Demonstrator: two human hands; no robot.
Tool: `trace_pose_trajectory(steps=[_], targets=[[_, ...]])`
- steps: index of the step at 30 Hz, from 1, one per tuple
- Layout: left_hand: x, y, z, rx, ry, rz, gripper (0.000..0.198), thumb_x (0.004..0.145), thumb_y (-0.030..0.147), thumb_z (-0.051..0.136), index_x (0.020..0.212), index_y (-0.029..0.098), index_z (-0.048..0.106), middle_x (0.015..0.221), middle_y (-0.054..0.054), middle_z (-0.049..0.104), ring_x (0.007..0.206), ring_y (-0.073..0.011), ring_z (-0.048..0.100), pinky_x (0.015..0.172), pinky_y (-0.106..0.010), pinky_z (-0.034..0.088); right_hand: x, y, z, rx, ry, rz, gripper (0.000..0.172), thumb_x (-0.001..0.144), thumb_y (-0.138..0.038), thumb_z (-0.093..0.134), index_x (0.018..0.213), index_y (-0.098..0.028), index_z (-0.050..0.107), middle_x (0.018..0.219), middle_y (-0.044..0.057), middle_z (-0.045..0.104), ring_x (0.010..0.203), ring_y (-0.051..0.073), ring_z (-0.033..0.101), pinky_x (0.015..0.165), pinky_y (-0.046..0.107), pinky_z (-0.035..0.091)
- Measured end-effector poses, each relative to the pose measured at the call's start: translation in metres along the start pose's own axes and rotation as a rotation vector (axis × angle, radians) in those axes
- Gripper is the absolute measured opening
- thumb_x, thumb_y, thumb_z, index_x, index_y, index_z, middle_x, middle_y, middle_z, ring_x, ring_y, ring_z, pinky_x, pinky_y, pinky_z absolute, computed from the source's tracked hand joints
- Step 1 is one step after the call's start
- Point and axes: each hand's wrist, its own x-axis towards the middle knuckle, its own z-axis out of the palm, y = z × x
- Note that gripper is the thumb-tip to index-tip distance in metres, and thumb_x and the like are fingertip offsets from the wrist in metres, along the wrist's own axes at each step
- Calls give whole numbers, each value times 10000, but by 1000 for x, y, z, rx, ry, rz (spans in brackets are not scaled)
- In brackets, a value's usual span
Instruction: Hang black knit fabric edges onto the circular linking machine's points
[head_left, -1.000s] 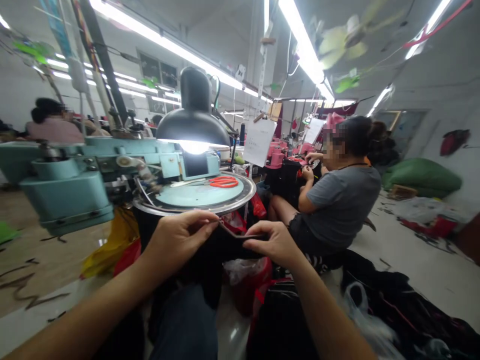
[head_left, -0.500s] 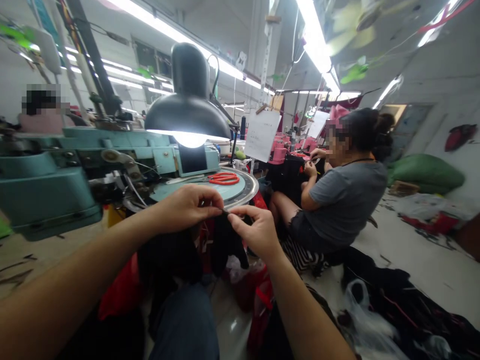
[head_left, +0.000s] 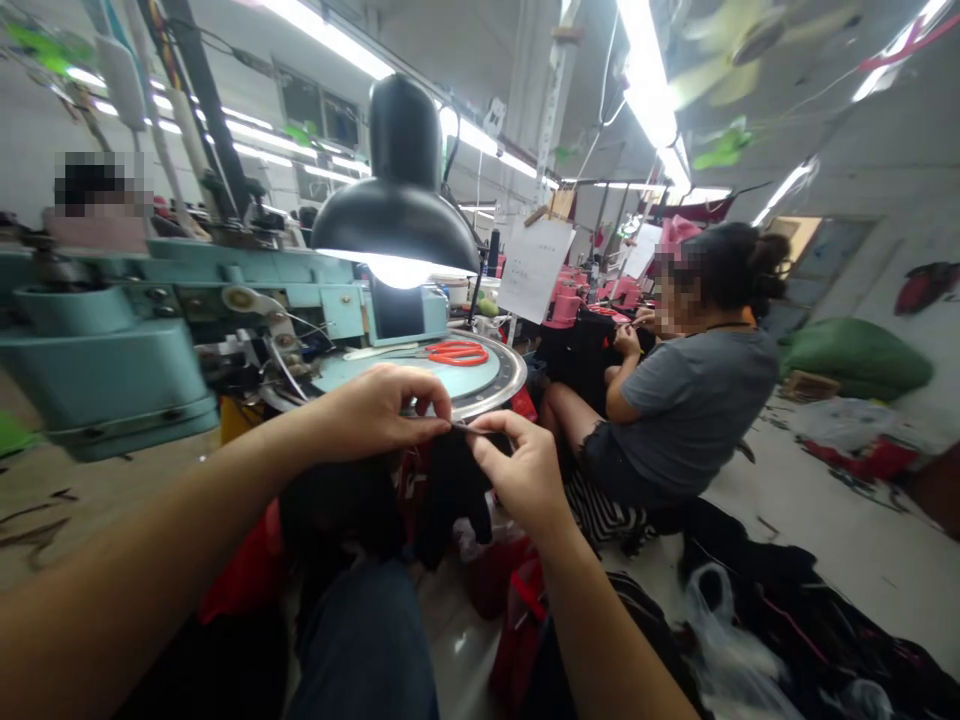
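Thin strip (head_left: 463,428), pinched by left hand (head_left: 390,408), right hand (head_left: 526,475), short stretch between

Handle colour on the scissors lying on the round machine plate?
Orange-red; the scissor handles show best in the head view, the only one.

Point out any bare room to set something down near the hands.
Bare plate shows between the scissors and the metal rim, beyond the left hand. On the right, floor looks mostly open between the dark cloth and red bag. Crowded: the plate's back, with scissors and white tool, and its left, against the machine.
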Motion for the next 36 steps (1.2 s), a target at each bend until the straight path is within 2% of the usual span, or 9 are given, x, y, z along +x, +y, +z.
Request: trace_pose_trajectory(steps=[4, 7, 11, 14, 18, 24, 29, 32, 36], targets=[[1, 5, -2, 88, 10, 35, 216, 832, 329, 601, 929, 191, 735, 860, -13, 736, 785, -163, 642, 748, -246, 479, -2, 0, -1, 77, -73, 116, 107, 792, -245, 707, 858, -167, 739, 759, 0, 731, 683, 157, 645, 657, 260, 505], [2, 11, -3, 134, -11, 70, 295, 871, 307, 564, 1089, 216, 741, 985, -43, 738, 890, -190, 659, 818, -268, 487, -3, -3, 5, 40, 1, -6, 96, 786, -244, 741, 855, -177, 750, 811, 14, 752, 755, 176, 678, 746, 286, 532], [-1, 12, -4, 141, -5, 79, 223, 868, 319, 592, 909, 223, 788, 892, -39, 732, 813, -174, 657, 751, -251, 480, -5, -6, 12, -52, 109, -208, 74, 819, -171, 697, 862, -193, 754, 842, 15, 745, 813, 171, 684, 816, 288, 529], [-3, 8, -5, 68, 38, 53, 212, 840, 362, 638, 828, 203, 777, 826, -19, 739, 763, -156, 651, 727, -234, 482, -6, -4, 14, -89, 145, -188, 69, 805, -152, 701, 843, -188, 746, 806, 3, 737, 766, 158, 675, 771, 270, 529], [-3, 7, -7, -22, 11, 6, 254, 851, 398, 635, 886, 192, 781, 811, -6, 751, 755, -156, 656, 722, -233, 490, -5, -4, 16, -68, 142, -181, 59, 793, -170, 719, 839, -180, 754, 774, -3, 739, 721, 150, 669, 733, 260, 534], [-4, 12, -7, -359, 230, -129, 310, 839, 444, 689, 814, 136, 706, 732, -19, 688, 656, -132, 578, 606, -217, 455, -5, -9, 15, -43, 153, -177, 50, 792, -182, 727, 830, -173, 759, 769, 2, 745, 717, 146, 669, 727, 251, 539], [-6, 19, -7, -893, 361, -148, 194, 931, 314, 641, 873, 141, 575, 780, -28, 689, 692, -118, 620, 653, -211, 506, -4, -7, 13, -54, 159, -179, 52, 788, -179, 725, 827, -175, 759, 767, 3, 746, 717, 149, 673, 722, 252, 543], [-10, 29, -12, -1116, 430, -80, 135, 972, 203, 563, 857, 151, 515, 568, 55, 487, 543, -91, 557, 576, -205, 490, -4, -5, 12, -66, 161, -181, 59, 783, -160, 712, 819, -176, 756, 757, -1, 740, 706, 147, 673, 712, 250, 540], [-19, 47, -25, -1153, 507, -29, 223, 1014, 111, 407, 808, 157, 477, 519, 76, 345, 429, -47, 438, 497, -167, 408, -6, -4, 11, -70, 152, -185, 70, 779, -142, 704, 811, -177, 756, 759, 0, 738, 712, 148, 677, 719, 252, 538]])
